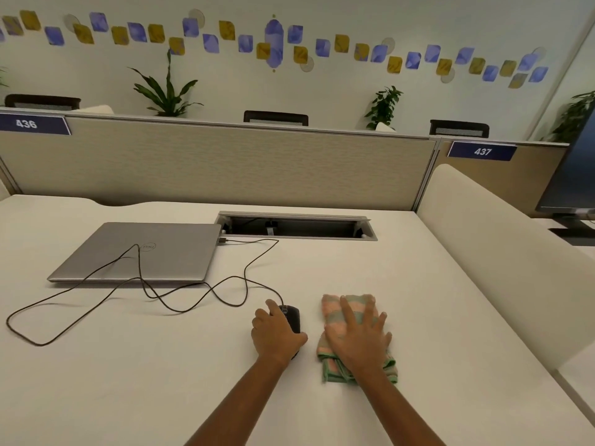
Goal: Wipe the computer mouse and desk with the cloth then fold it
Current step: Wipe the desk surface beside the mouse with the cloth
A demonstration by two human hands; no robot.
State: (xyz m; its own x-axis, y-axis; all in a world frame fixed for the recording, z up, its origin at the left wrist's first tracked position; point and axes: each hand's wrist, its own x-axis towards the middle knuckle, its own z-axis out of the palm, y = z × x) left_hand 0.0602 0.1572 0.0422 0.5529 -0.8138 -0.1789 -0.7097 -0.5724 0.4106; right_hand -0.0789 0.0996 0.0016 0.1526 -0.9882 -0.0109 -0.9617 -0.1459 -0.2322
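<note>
pressing my right hand (357, 339) flat on the cloth (335, 307), i have the fingers straight and spread, so they pinch nothing and only weigh the fabric down. the cloth lies bunched in loose layers on the desk (128, 381), just to the right of the mouse (292, 317) with a strip of bare desk between them. my left hand (277, 333) curls over the mouse, fingers wrapped round its body, holding it where it sits.

the weak point, i think, is the cable (96, 294). it wanders in slack loops across the desk and over the lid of the closed laptop (138, 252), and its plug lies by the laptop's back corner; i cannot tell whether it is seated. if i lift or turn the mouse to wipe it, those loops could drag across the lid or tug at the plug.

the cloth is the other worry. with only a flat palm on it, a quick sweep may roll the layers or let them slide out from under me, so the desk gets smeared instead of wiped. sweeping leftward could also knock it into the mouse and my left hand.
</note>
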